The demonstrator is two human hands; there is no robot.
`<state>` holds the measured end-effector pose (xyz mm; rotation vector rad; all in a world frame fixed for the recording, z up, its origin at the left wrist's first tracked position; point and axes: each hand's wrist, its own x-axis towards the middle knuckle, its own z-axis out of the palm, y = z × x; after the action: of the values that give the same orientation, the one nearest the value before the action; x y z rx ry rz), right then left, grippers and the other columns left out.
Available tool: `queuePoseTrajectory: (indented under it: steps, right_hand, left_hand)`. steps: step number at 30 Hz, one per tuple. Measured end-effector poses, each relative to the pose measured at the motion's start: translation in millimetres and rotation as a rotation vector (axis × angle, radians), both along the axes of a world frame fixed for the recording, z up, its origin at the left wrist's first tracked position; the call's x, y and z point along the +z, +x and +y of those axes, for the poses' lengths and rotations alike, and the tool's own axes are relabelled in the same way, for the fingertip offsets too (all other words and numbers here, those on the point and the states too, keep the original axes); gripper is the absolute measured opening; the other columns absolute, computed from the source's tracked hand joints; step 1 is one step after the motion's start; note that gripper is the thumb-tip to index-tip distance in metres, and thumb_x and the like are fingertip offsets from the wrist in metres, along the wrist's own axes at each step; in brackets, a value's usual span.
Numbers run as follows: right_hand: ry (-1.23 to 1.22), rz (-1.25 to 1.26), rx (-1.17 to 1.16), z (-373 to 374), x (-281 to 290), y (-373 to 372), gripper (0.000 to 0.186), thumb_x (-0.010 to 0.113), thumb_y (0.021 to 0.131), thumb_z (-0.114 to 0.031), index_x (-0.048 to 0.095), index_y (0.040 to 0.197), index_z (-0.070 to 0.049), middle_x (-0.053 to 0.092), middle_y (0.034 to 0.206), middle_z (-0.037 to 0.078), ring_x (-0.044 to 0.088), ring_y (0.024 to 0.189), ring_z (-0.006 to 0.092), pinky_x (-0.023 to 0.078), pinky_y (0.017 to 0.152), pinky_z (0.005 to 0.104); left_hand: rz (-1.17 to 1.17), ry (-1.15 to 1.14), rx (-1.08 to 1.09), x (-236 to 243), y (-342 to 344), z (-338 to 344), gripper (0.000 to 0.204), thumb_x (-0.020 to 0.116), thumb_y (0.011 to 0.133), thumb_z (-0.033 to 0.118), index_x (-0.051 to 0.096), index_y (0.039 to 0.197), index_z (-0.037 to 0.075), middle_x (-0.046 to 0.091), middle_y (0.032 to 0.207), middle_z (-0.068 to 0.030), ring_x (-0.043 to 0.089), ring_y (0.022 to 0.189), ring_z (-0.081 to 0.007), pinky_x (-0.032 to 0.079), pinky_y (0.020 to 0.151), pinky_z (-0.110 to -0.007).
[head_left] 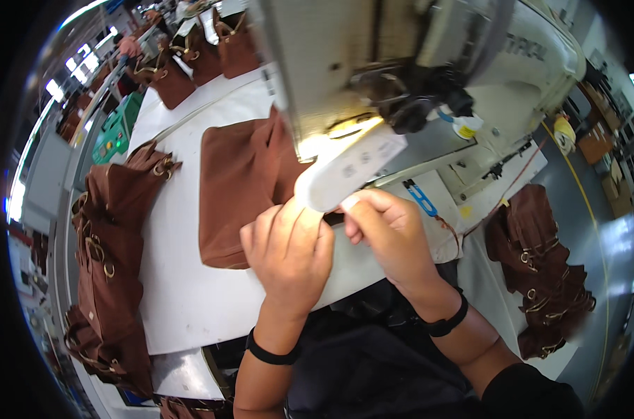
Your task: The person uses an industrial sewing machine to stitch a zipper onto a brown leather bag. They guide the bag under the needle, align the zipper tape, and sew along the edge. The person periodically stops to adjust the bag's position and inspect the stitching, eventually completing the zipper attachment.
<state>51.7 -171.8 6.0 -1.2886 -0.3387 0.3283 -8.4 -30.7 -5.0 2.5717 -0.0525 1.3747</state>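
Observation:
A brown bag (233, 185) lies on the white table under the sewing machine (317, 63). My left hand (289, 255) is at its near right side, fingers bent and close together over the brown material. A white round-ended bar (348, 171) with small printed marks juts from the machine and covers those fingertips. To the right of it, my right hand (390, 234) is closed, thumb and forefinger pinched at the bar's lower edge. What this pinch holds is hidden. The needle area is also out of sight behind the bar and the machine head.
Blue-handled thread snips (420, 199) lie right of my right hand. Brown bags (111, 244) are heaped along the left edge, with another pile (537, 269) at right. More bags (173, 84) stand at the back. A green device (118, 129) and a person (129, 47) are at far left.

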Motion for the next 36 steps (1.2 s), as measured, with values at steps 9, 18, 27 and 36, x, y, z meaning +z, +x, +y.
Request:
queuePoseTrajectory:
  steps: [9, 18, 27, 36]
  right_hand:
    - [0.222, 0.278, 0.07, 2.2, -8.6, -1.2, 0.018, 0.064, 0.103, -0.019, 0.069, 0.095, -0.004, 0.063, 0.074, -0.003, 0.05, 0.06, 0.0008, 0.038, 0.053, 0.0184]
    - [0.279, 0.315, 0.008, 10.4, -8.3, -3.0, 0.015, 0.066, 0.101, -0.015, 0.068, 0.095, -0.001, 0.064, 0.072, -0.001, 0.051, 0.055, 0.0017, 0.04, 0.049, 0.0192]
    - [0.216, 0.242, -0.048, 13.1, 1.0, -2.5, 0.016, 0.063, 0.101, -0.008, 0.071, 0.093, 0.003, 0.065, 0.07, 0.004, 0.056, 0.054, 0.0063, 0.045, 0.05, 0.0219]
    - [0.132, 0.147, -0.07, 12.0, 2.2, 0.7, 0.017, 0.063, 0.102, -0.01, 0.071, 0.097, 0.004, 0.067, 0.07, 0.005, 0.058, 0.055, 0.0072, 0.048, 0.052, 0.0217]
  left_hand:
    - [0.025, 0.005, -0.074, 4.1, 4.1, -6.2, 0.027, 0.078, 0.081, -0.005, 0.074, 0.105, 0.007, 0.077, 0.108, -0.008, 0.069, 0.097, -0.0224, 0.048, 0.089, -0.034]
    - [-0.027, -0.03, -0.185, 3.6, 8.6, 0.0, 0.025, 0.075, 0.082, -0.012, 0.075, 0.103, 0.002, 0.077, 0.107, -0.0117, 0.068, 0.088, -0.0239, 0.053, 0.077, -0.032]
    - [-0.014, -0.146, -0.143, 1.3, 12.6, -1.5, 0.021, 0.075, 0.083, -0.01, 0.076, 0.101, 0.002, 0.078, 0.103, -0.0121, 0.074, 0.096, -0.0248, 0.053, 0.086, -0.034]
    - [0.008, -0.201, -0.101, 0.2, 20.2, 2.3, 0.018, 0.076, 0.085, -0.006, 0.076, 0.101, 0.002, 0.078, 0.105, -0.012, 0.074, 0.099, -0.0242, 0.053, 0.092, -0.034]
